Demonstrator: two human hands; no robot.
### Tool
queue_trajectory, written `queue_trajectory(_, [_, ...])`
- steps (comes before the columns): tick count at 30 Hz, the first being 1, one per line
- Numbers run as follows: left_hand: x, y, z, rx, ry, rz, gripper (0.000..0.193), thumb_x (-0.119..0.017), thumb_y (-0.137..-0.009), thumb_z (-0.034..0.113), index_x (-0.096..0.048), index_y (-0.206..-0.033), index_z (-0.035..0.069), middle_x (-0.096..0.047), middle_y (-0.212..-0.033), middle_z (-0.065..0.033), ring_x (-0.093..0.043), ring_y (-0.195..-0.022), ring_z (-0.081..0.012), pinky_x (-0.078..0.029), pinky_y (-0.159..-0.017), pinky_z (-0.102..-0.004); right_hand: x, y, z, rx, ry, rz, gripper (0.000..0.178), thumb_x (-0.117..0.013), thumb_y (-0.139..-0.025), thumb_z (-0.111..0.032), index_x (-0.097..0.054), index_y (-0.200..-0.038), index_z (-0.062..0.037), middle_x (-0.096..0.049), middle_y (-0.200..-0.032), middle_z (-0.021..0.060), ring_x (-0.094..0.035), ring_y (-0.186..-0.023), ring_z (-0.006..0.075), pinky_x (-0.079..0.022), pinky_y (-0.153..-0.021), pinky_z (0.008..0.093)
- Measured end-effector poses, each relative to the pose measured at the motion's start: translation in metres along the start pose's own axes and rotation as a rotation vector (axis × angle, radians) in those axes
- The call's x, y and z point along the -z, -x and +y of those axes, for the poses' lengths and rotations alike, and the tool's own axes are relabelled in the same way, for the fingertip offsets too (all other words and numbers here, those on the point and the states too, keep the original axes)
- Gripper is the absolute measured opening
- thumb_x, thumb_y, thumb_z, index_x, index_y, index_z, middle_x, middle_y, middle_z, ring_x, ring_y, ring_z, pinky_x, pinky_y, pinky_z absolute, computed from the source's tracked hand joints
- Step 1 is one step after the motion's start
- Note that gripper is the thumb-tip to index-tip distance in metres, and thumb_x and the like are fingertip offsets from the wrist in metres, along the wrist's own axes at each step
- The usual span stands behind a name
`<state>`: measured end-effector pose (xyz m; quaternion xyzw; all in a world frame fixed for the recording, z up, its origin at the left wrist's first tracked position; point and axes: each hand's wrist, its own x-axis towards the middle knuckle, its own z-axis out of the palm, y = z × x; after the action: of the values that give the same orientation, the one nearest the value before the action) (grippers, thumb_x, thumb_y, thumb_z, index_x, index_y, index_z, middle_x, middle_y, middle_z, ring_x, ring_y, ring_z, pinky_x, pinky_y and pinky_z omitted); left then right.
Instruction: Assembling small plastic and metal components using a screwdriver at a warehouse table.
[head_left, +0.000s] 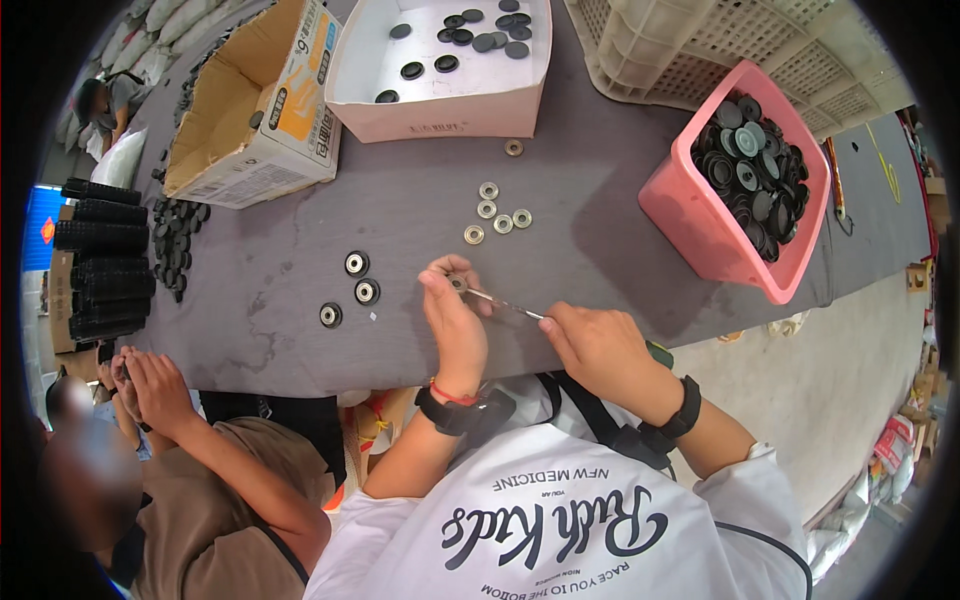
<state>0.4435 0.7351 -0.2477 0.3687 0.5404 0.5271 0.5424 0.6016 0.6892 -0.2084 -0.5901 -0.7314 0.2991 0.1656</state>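
Observation:
My left hand [458, 325] pinches a small round metal bearing [458, 283] between thumb and fingers, above the table near its front edge. In my right hand [605, 350] is a screwdriver; its thin metal shaft [510, 305] points left and its tip meets the bearing. The screwdriver's grip is mostly covered by my palm, with a green and black end [660, 353] showing behind. Beyond my hands lie several loose metal bearings [487, 209]. To their left are three black discs [367, 291] with metal bearings in their centres.
A white box [435, 122] with black discs stands at the back, beside an open cardboard box [250, 175]. At right, a pink bin [690, 225] full of black discs sits before a white crate [640, 60]. A person [230, 500] works at my left, near black stacks [105, 270].

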Motion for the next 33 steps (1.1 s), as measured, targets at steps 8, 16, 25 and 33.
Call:
queue_trajectory(8, [-0.013,-0.018,0.006,0.158,0.471,0.151,0.047,-0.028,-0.098,0.05,-0.043,-0.081,0.009,-0.043,-0.065,-0.0037,-0.041,-0.057,-0.0151,-0.048,-0.076,-0.0396,-0.009,-0.018,0.001,0.106,0.212,0.219,0.025,-0.055,-0.09,-0.027,-0.051,-0.074,-0.0074,-0.058,-0.061,0.01,-0.059,-0.056,0.0296,-0.045,-0.048,0.0412])
queue_trajectory(16, [-0.012,-0.035,0.014,0.609,0.877,0.085,0.041,-0.029,-0.099,0.036,-0.045,-0.072,0.009,-0.05,-0.067,-0.0037,-0.058,-0.09,-0.0245,-0.044,-0.094,-0.0451,-0.019,-0.028,-0.007,0.131,0.131,0.311,0.025,-0.057,-0.088,-0.027,-0.05,-0.072,-0.0095,-0.057,-0.062,0.0084,-0.059,-0.056,0.0281,-0.046,-0.049,0.039])
queue_trajectory(25, [-0.014,-0.018,0.012,0.476,0.626,0.028,0.041,-0.035,-0.1,0.041,-0.049,-0.081,0.007,-0.054,-0.08,-0.0057,-0.057,-0.081,-0.0204,-0.049,-0.08,-0.0368,-0.002,-0.044,-0.009,-0.03,-0.372,0.148,0.027,-0.059,-0.086,-0.031,-0.06,-0.09,-0.0048,-0.062,-0.066,0.0145,-0.06,-0.061,0.0346,-0.044,-0.054,0.0431])
queue_trajectory(33, [0.001,-0.002,0.015,0.223,-0.038,-0.315,0.027,-0.048,-0.098,0.033,-0.048,-0.095,0.006,-0.048,-0.078,0.0003,-0.044,-0.061,-0.0068,-0.037,-0.051,-0.0228,0.004,-0.058,-0.003,-0.104,-0.555,-0.005,0.028,-0.058,-0.085,-0.025,-0.061,-0.094,0.0015,-0.062,-0.07,0.0192,-0.062,-0.066,0.0344,-0.046,-0.06,0.0408])
